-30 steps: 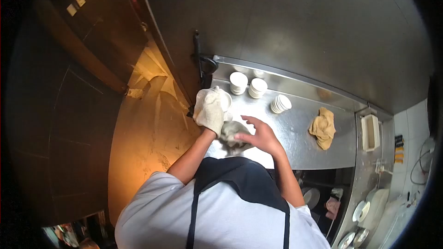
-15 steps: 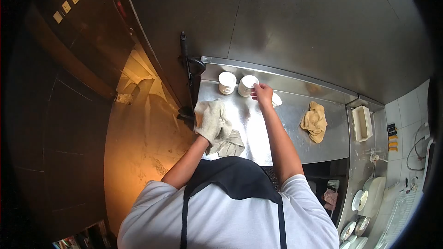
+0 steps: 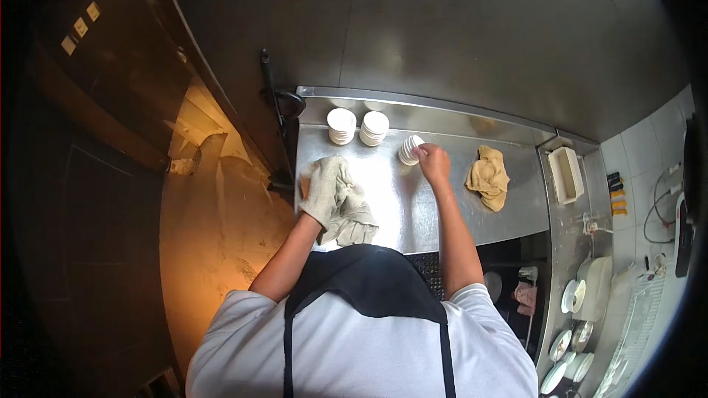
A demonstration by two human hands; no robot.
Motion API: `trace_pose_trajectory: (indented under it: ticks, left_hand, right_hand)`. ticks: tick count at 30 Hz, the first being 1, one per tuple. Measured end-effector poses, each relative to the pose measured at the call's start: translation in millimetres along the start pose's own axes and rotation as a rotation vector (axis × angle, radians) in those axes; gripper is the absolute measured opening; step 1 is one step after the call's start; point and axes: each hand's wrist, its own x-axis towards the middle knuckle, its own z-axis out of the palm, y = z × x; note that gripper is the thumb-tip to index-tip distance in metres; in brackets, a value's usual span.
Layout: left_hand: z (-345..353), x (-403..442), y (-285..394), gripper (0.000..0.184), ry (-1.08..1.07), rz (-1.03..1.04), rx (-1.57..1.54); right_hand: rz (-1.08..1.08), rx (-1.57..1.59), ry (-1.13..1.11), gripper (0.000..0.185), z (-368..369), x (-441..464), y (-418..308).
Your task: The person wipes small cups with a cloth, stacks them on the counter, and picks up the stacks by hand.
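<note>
My right hand is at a small tilted stack of white dishes, its fingers closed at the stack's right edge. My left hand, in a pale grey glove or wrapped in cloth, is closed around a grey cloth that hangs down toward the counter's front edge. Its fingers are hidden by the fabric. Two taller stacks stand near the back ledge: a left stack of white dishes and a right stack of white dishes.
A crumpled tan cloth lies on the steel counter. Farther right, a white rectangular tray and several plates sit on a side counter. A black long-handled object leans at the left by the wall.
My right hand has moved from the right tall stack to the small tilted stack beside it. The left hand stays with the grey cloth. The whole view has shifted slightly.
</note>
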Motion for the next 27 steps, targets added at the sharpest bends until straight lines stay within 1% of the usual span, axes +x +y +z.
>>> trace_pose_trajectory:
  ticks: [3, 4, 6, 9, 10, 12, 13, 15, 16, 17, 18, 19, 20, 21, 22, 25, 27]
  left_hand:
    - [-2.8, 7.8, -13.0, 0.028, -0.015, -0.055, 0.050]
    - [-3.4, 10.9, -17.8, 0.029, -0.011, -0.082, 0.062]
    - [-7.3, 16.1, -24.0, 0.029, -0.053, -0.077, 0.186]
    - [-8.6, 16.8, -26.8, 0.033, -0.113, -0.087, 0.215]
    - [-8.2, 16.4, -26.4, 0.036, -0.130, -0.091, 0.198]
    - [-12.8, 22.7, -36.5, 0.037, -0.074, -0.139, 0.150]
    - [-15.8, 25.6, -41.1, 0.037, -0.046, -0.161, 0.126]
    - [-9.1, 21.5, -30.8, 0.026, -0.090, -0.259, -0.058]
    - [-4.8, 20.5, -26.1, 0.022, -0.112, -0.308, -0.151]
    - [-0.9, 27.3, -25.8, 0.019, -0.243, 0.097, 0.218]
    - [-4.9, 22.2, -26.1, 0.018, -0.268, 0.070, 0.200]
    - [-4.5, 21.8, -27.1, 0.017, -0.279, 0.064, 0.163]
    - [6.1, 12.2, -15.3, 0.016, -0.237, -0.112, -0.020]
    - [11.5, 6.4, -8.9, 0.016, -0.215, -0.169, -0.088]
    - [18.1, 2.3, -2.6, 0.015, -0.193, -0.212, -0.142]
    - [31.1, -7.5, 8.4, 0.015, -0.153, -0.246, -0.226]
    - [42.3, -15.0, 20.4, 0.016, -0.111, -0.262, -0.290]
  right_hand:
    - [0.096, 0.132, 0.005, 0.025, -1.7, 1.2, 2.1]
    - [0.068, 0.091, 0.002, 0.025, -2.9, 0.8, 2.2]
    - [0.014, 0.006, -0.012, 0.025, -6.1, -3.2, -0.5]
    - [-0.108, -0.046, -0.036, 0.024, -6.4, -2.7, 0.3]
    - [-0.086, -0.025, -0.037, 0.024, -7.0, -2.3, 1.5]
    - [-0.046, 0.021, -0.041, 0.023, -6.2, -0.1, 4.6]
    - [0.007, 0.154, -0.045, 0.024, -7.1, 2.4, 6.9]
    - [0.113, 0.416, -0.048, 0.026, -5.3, 9.4, 20.7]
    - [0.256, 0.631, 0.008, 0.026, -1.7, 13.2, 25.8]
    - [0.399, 0.844, 0.064, 0.026, -0.4, 17.2, 27.3]
    - [0.542, 1.056, 0.120, 0.025, 0.8, 18.7, 29.2]
    - [0.591, 1.118, 0.143, 0.026, 1.6, 17.5, 31.5]
    - [0.639, 1.181, 0.165, 0.027, -0.3, 15.1, 30.6]
    - [0.686, 1.244, 0.188, 0.028, -7.8, 12.3, 22.4]
    - [0.647, 1.213, 0.249, 0.026, -8.8, 6.8, 9.3]
    - [0.350, 0.971, 0.186, 0.031, 14.5, -21.1, -18.5]
    - [0.189, 0.903, -0.074, 0.037, 4.7, -51.4, -69.3]
